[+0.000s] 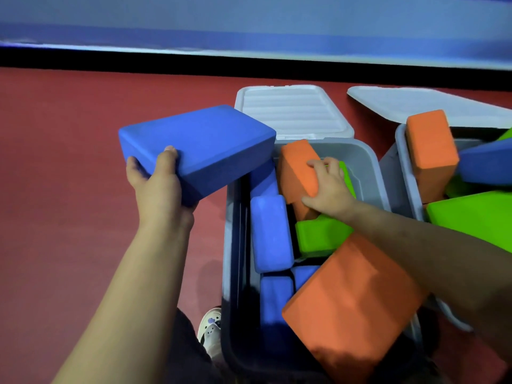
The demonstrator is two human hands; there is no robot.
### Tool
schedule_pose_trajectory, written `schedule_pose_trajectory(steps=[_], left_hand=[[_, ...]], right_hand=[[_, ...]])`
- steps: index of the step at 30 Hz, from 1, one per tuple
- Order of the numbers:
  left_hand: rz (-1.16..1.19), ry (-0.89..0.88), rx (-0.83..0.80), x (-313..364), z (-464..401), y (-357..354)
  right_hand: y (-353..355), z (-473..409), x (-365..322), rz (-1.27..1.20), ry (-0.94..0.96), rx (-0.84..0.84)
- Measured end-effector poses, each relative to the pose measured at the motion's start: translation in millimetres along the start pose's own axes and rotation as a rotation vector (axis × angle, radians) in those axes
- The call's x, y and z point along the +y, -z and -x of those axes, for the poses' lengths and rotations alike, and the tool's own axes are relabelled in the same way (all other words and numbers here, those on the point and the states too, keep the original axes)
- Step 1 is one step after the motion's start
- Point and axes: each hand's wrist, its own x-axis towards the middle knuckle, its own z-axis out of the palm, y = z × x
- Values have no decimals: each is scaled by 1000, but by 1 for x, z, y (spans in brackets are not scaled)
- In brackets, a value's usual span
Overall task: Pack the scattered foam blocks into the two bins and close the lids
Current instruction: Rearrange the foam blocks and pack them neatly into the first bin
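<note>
The large blue rectangular foam block [199, 142] is being held above the red floor [69, 162], overhanging the left rim of the grey plastic bin [230, 245]; the left hand [158, 184] is gripping its near corner, thumb curled on top, arm reaching forward. The right hand [327, 187] is reaching across into the bin, fingers curling over the tilted orange foam block [297, 170], which is sitting among blue, green and orange blocks. Both white lids [291, 112] are lying open behind the bins.
</note>
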Motion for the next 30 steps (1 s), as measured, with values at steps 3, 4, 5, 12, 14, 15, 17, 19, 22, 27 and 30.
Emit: schedule_pose_trajectory(steps=[3, 4, 5, 12, 14, 15, 17, 19, 22, 27, 30], left_hand=[[26, -13, 12, 1, 0, 1], [37, -15, 17, 2, 0, 1], [43, -17, 19, 2, 0, 1], [33, -12, 5, 2, 0, 2], [30, -12, 7, 3, 0, 3], [32, -12, 8, 3, 0, 3], [41, -14, 13, 3, -1, 2], [45, -15, 16, 3, 0, 1], [47, -6, 12, 1, 0, -1], [16, 28, -5, -5, 0, -4], [17, 39, -4, -6, 0, -5]], right_hand=[[8, 0, 8, 54, -42, -114], [11, -1, 11, 63, -93, -158], [14, -3, 12, 77, -140, -201], [39, -12, 9, 86, -120, -284], [39, -14, 14, 41, -135, -296], [37, -13, 15, 51, -136, -309], [30, -10, 13, 171, -127, -362], [20, -4, 6, 295, -136, -395], [10, -6, 2, 402, -153, -470], [3, -21, 16, 221, -255, -230], [-5, -19, 39, 125, -472, -187]])
